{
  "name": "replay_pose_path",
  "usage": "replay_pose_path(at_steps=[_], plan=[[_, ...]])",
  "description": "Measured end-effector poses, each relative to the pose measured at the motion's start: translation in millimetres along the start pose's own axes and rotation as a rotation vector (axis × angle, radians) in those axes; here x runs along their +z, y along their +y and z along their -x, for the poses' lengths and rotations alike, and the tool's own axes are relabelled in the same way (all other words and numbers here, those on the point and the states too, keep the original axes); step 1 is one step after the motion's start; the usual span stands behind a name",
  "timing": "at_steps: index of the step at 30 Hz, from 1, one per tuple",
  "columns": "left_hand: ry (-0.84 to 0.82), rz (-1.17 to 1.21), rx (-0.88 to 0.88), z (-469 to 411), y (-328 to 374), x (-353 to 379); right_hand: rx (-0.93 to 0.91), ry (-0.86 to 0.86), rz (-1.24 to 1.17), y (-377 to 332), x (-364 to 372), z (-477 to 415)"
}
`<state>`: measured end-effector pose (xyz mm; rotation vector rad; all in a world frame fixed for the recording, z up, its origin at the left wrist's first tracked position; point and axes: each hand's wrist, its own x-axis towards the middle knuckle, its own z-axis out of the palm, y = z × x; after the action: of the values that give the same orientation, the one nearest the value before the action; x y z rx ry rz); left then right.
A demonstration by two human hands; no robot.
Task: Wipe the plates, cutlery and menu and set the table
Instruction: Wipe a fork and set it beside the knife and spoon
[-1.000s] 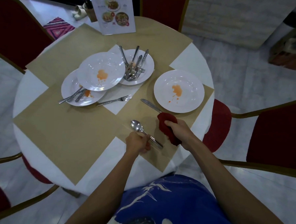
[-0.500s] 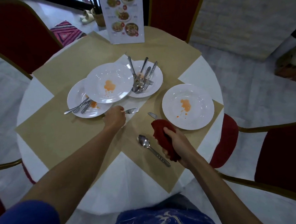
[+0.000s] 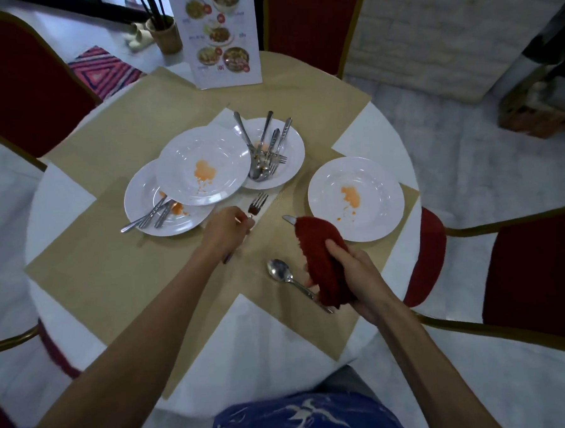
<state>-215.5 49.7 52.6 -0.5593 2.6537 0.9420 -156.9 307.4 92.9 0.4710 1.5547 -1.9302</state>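
My left hand [image 3: 227, 229] grips a fork [image 3: 257, 203] by its handle, tines pointing away, just in front of the stacked plates. My right hand [image 3: 356, 275] holds a red cloth [image 3: 323, 260]. A knife [image 3: 288, 219] pokes out from behind the cloth, and a spoon [image 3: 279, 271] lies on the mat beside it. A white plate with an orange stain [image 3: 355, 198] sits at the right. Three overlapping dirty plates [image 3: 203, 165] sit in the middle, the far one holding several pieces of cutlery [image 3: 266, 149], the near left one [image 3: 149, 201] holding more. A menu [image 3: 219, 37] stands at the far edge.
The round table [image 3: 61, 199] has a white cloth and tan placemats [image 3: 114, 271]. Red chairs stand around it, at the far left [image 3: 22, 90], far side [image 3: 310, 25] and right [image 3: 536, 272]. A cup with sticks [image 3: 165, 33] stands beyond the table.
My left hand let go of the spoon, reached forward to the fork beside the plates and took hold of it. My right hand lifted the red cloth slightly off the knife.
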Motion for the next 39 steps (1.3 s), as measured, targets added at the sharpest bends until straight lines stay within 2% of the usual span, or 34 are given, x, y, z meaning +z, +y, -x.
replay_pose_path(at_steps=[3,5,7,11,15,17,22,25,29,35,37,39], plan=[[-0.043,0.31,-0.011,47,20,-18,-0.004,0.098,-0.116,9,13,-10],[-0.059,0.379,0.015,76,31,-20,-0.006,0.121,-0.165,11,31,-12],[-0.053,0.287,0.071,98,38,-12,-0.01,0.069,-0.168,10,55,-12],[-0.003,0.117,0.188,124,37,-1,-0.079,0.101,0.04,7,92,-7],[-0.135,0.209,0.201,140,25,-10,-0.118,0.236,-0.159,-3,96,-11],[-0.143,0.216,0.173,142,22,-13,-0.134,0.278,-0.17,-3,107,-12],[-0.084,0.233,0.217,147,22,-21,-0.191,0.257,0.123,-11,122,-2],[-0.078,0.18,0.273,153,27,-29,-0.248,0.327,0.114,-27,113,-3],[-0.068,0.104,0.254,148,33,-37,-0.29,0.378,0.069,-29,117,-5],[0.07,0.172,0.281,154,24,-30,-0.294,0.24,0.316,-23,118,-3],[0.051,0.137,0.288,154,19,-27,-0.305,0.295,0.448,-26,109,-12],[0.027,0.117,0.289,155,12,-29,-0.344,0.415,0.478,-22,80,-39]])
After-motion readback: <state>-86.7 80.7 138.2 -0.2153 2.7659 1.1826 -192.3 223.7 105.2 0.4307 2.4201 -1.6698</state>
